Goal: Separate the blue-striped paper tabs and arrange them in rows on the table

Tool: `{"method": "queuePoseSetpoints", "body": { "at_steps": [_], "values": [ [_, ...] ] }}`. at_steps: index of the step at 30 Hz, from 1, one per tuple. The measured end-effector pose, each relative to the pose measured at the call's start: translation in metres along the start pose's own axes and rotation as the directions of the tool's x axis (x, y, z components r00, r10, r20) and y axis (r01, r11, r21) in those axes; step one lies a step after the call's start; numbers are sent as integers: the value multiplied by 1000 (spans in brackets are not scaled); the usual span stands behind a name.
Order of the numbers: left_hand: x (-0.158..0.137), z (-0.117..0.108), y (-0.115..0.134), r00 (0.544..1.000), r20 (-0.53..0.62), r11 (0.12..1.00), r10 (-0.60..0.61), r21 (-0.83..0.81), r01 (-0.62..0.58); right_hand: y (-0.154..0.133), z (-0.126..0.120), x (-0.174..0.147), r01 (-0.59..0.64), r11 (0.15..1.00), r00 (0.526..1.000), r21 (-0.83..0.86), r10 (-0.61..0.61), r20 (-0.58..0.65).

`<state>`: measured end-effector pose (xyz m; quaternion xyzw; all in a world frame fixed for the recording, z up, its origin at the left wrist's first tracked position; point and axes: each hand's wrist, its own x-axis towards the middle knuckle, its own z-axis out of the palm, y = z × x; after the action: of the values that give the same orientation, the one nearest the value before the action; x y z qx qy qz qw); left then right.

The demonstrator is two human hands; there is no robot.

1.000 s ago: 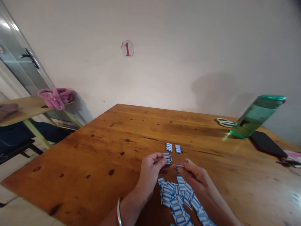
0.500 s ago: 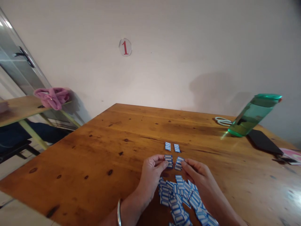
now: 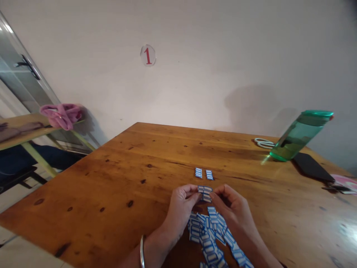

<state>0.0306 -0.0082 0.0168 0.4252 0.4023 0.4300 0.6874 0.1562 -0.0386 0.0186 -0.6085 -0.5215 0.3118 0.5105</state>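
Note:
Between thumb and fingers, my left hand (image 3: pixel 181 204) pinches a small blue-and-white card (image 3: pixel 200 190). My right hand (image 3: pixel 232 206) pinches a similar card (image 3: pixel 207 193), and the two cards meet edge to edge, perhaps slightly overlapping. Just beyond them lie two flat stacks or single cards, a left card (image 3: pixel 198 172) and a right card (image 3: pixel 209 175), with a narrow gap between. Below my hands spreads a loose pile of blue-and-white cards (image 3: pixel 209 242), partly covered by my right hand. What is printed on them is too small to read.
The wooden table (image 3: pixel 111 186) runs up to the wall. At the right stand a tilted-looking green water bottle (image 3: pixel 298 137), a white cable (image 3: pixel 263 143) and a dark phone-like slab (image 3: pixel 311 168). A pink cloth (image 3: pixel 63 115) lies on another table at left, where a person's hands (image 3: pixel 22 130) show.
My right hand has moved left, bringing its card against the one in my left hand. At the far-left table, another person's hands have come further into view.

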Motion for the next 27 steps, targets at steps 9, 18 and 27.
{"method": "queuePoseSetpoints", "body": {
  "at_steps": [9, 18, 27],
  "values": [
    [-3, 5, 3, 998, 56, 999, -31, -36, 33, 3, 3, -1, 60, 992, 997, -110, -64, -36],
    [0, 3, -5, 992, 126, 998, 31, -61, -24, 7, 4, -1, 57, 991, 998, -125, -59, -14],
    [3, -8, 4, 999, -23, 999, 30, -29, -30, 10, -6, 5, 121, 964, 989, -235, -97, 113]
  ]
}}
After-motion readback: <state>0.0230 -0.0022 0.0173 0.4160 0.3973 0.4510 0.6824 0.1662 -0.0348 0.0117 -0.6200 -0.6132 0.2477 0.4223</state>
